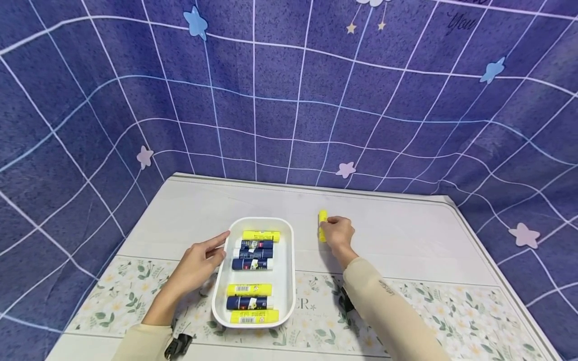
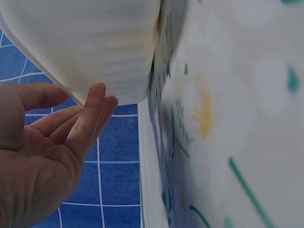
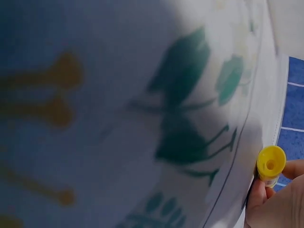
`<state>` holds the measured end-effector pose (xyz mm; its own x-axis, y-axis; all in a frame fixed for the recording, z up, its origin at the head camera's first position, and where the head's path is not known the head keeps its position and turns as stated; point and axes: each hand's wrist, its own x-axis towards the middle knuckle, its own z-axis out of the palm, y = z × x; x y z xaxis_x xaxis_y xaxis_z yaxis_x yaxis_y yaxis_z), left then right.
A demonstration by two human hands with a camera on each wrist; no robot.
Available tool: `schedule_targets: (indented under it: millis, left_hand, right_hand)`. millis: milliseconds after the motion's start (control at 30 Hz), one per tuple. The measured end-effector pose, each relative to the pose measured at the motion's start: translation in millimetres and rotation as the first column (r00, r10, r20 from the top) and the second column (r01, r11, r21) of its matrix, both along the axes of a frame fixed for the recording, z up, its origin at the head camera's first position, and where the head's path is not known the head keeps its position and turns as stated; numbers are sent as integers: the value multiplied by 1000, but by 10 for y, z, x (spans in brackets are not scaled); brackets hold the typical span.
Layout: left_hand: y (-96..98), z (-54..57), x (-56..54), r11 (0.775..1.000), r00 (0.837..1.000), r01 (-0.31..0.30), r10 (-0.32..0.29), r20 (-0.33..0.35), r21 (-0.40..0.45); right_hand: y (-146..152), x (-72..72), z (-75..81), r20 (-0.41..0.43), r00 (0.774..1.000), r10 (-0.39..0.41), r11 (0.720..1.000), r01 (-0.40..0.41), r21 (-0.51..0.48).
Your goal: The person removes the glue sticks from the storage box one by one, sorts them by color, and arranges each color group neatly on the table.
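1. Here's the yellow glue stick (image 1: 322, 215), out on the table (image 1: 397, 225) to the right of the tray, lying lengthwise away from you; whether it rests fully on the surface, I can't tell.
2. Your right grip (image 1: 339, 233) has it, thumb and fingers closed around the barrel, and the right wrist view shows its round end poking out. Letting go is a step not yet done, so I'd call this stick's handling unfinished.
3. Across to the white tray (image 1: 293, 271), well apart from that stick: seven more sticks lie inside, three yellow sticks (image 1: 249, 290) and four dark blue sticks (image 1: 253, 264), all lying crosswise.
4. They sit in two groups, four at the far end and three near you, with bare tray floor between. The tally: seven in, one out, and no hand on those seven; only the held one looks to be in play.
5. Your left grip (image 1: 197, 263) is loose, fingers extended and touching the tray's left side, steadying it, I'd judge.
6. Farther out, the blue grid-patterned cloth (image 1: 280, 120) rises behind the table.
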<state>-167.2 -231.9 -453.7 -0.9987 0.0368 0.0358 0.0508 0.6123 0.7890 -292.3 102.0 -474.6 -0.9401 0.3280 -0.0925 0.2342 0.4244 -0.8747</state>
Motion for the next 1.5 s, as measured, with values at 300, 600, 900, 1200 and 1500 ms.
schedule_targets:
  millis: [300, 600, 900, 1200, 1500]
  left_hand:
    - [-11, -18, -6, 1000, 1000, -1, 1, -2, 6]
    - [-17, -11, 8, 1000, 1000, -12, 12, 8, 7]
    - [-26, -22, 13, 1000, 1000, -6, 6, -17, 3]
    - [-16, -13, 12, 1000, 1000, -4, 4, 0, 12]
    - [-23, -12, 5, 1000, 1000, 16, -16, -3, 20]
  right_hand:
    - [10, -32, 9, -8, 999, 42, 993, -41, 108]
    - [77, -100, 270, -124, 990, 72, 995, -63, 75]
    - [-194, -20, 639, -288, 876, 387, 895, -432, -114]
    - [-562, 188, 650, -247, 627, 739, 625, -774, -96]
    - [-804, 319, 556, -134, 437, 890, 428, -899, -92]
